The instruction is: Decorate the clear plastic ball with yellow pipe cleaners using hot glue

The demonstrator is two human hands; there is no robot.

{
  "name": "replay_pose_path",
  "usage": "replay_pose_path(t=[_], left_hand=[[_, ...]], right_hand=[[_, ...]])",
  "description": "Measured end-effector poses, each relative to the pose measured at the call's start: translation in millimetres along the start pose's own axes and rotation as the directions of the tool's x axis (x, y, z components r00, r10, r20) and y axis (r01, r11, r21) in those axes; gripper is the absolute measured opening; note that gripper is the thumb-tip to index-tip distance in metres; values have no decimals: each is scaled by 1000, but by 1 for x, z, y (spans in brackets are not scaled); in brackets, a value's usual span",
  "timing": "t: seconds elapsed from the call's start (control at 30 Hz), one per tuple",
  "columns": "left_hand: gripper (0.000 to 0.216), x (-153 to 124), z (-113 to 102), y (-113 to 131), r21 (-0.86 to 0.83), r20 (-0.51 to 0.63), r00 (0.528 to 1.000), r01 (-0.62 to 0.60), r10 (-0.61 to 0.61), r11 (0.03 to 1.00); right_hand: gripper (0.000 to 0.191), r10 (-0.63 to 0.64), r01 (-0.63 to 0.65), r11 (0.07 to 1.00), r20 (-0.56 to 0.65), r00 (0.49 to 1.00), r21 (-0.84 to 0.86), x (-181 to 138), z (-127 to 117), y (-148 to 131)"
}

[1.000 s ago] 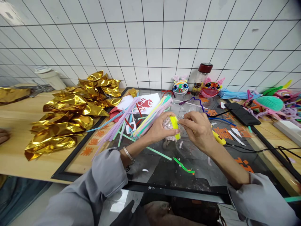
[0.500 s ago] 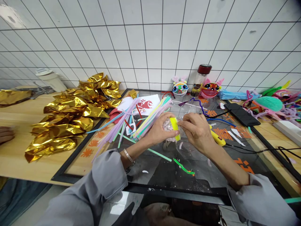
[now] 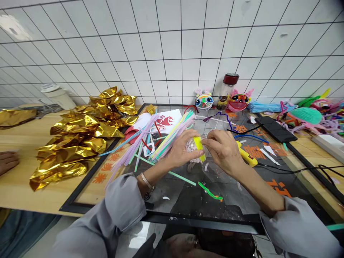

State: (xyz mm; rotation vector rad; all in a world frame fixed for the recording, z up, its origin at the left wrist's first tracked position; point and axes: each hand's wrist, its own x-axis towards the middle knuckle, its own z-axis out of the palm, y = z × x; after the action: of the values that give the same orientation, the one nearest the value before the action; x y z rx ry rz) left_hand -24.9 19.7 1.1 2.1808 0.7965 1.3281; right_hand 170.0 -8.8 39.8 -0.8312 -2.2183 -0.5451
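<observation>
Over the dark glass panel, my left hand (image 3: 185,148) is wrapped round a small clear, see-through piece with a bright yellow band (image 3: 199,147); its exact kind is hard to make out. The thumb presses along its near side. My right hand (image 3: 221,147) is pinched at the yellow band's right edge, and whatever lies between those fingertips is too small to see. A yellow glue gun (image 3: 247,154) lies just right of my right hand. Left of my hands rests a bundle of pastel pipe cleaners (image 3: 174,136). A green twisted strip (image 3: 210,191) lies nearer to me.
Crumpled gold foil (image 3: 80,132) covers the left side. Two colourful animal-face crafts (image 3: 204,101), a red-lidded bottle (image 3: 228,91) and blue pipe cleaners (image 3: 270,106) stand along the wall. A phone (image 3: 274,129) and cables lie right. Another person's hand (image 3: 8,161) rests far left.
The view has shifted slightly. Both my hands keep nearly the same hold on the yellow-banded piece, and the other person's hand shows a little more at the left edge.
</observation>
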Motion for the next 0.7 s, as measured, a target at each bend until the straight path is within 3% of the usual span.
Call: replay_pose_path(t=[0.13,0.5,0.6,0.7], left_hand=[[40,-1,0,0,22,10,999,-36,36,999],[36,-5,-4,9,92,60,998,-3,-3,996],[45,-5,-5,6,110,74,997,-28,20,994],[68,-5,-4,5,148,110,993,-49,33,988]], right_hand=[[19,10,-10,1000,1,1000,-3,0,1,-1],[19,36,-36,999,24,999,11,-1,2,0],[20,49,-50,998,38,998,24,-2,2,-1],[22,41,-42,999,27,999,19,-2,2,-2]])
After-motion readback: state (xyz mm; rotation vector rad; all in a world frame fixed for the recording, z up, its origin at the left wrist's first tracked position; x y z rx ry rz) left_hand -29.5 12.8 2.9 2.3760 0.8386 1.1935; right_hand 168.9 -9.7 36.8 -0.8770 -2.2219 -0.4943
